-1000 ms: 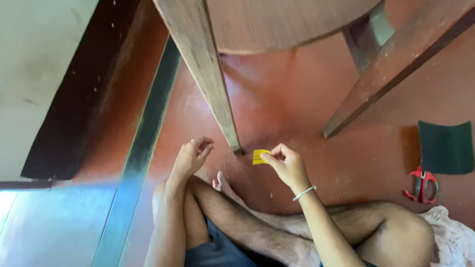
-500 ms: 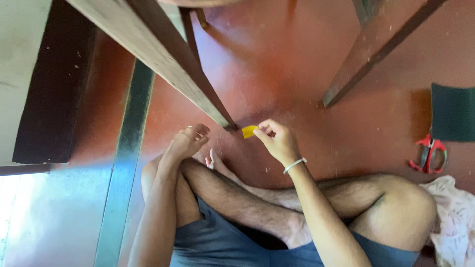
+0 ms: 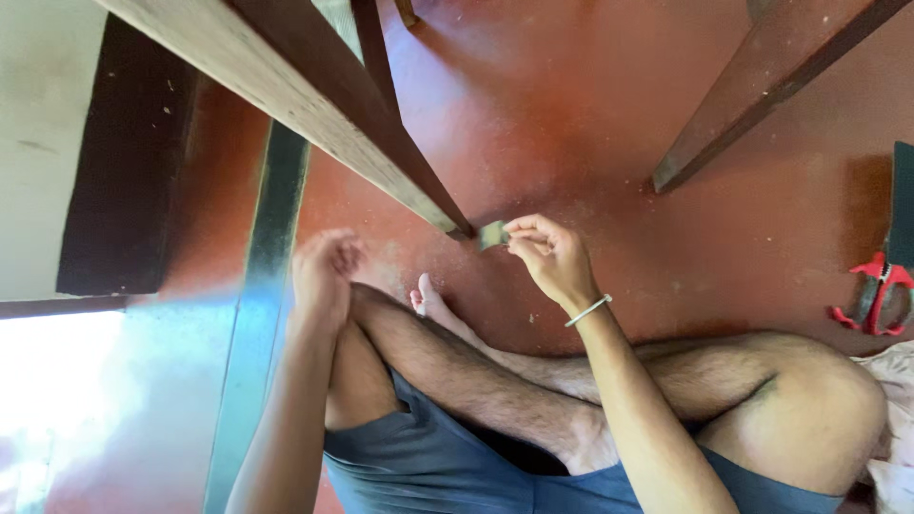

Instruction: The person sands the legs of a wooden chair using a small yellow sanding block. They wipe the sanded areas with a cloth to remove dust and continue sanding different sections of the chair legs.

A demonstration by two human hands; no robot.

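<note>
Item held: small flat piece (image 3: 492, 234), greyish-green in this light, pinched between thumb and fingertips of the right hand (image 3: 547, 257). It sits at the foot of the near wooden leg (image 3: 381, 143), touching or just short of the leg's bottom corner; the view is too blurred there to tell which. What the piece is made of cannot be made out.

Right hand: closed in a fingertip pinch on the piece, wrist raised, thin pale bangle (image 3: 587, 310) on the forearm.

Left hand: left hand (image 3: 326, 271) blurred, fingers loosely curled above the knee, nothing visible in it; whether it is open or closed cannot be told.

Posture: person seated cross-legged on the red floor (image 3: 590, 124), blue shorts (image 3: 428, 457), bare foot (image 3: 433, 305) just below the leg's base.

Progress, as a judgement: the piece is brought up to the leg's foot but looks not yet seated or pressed home, since the fingers grip it fully and most of it shows outside the joint between leg and floor. The second wooden leg (image 3: 752, 105) to the right shows nothing at its base.

Other stock: red-handled tool (image 3: 876, 295) on the floor at far right, well apart from both hands; dark green sheet (image 3: 903, 205) beside it; pale cloth (image 3: 890, 381) at the right knee.
</note>
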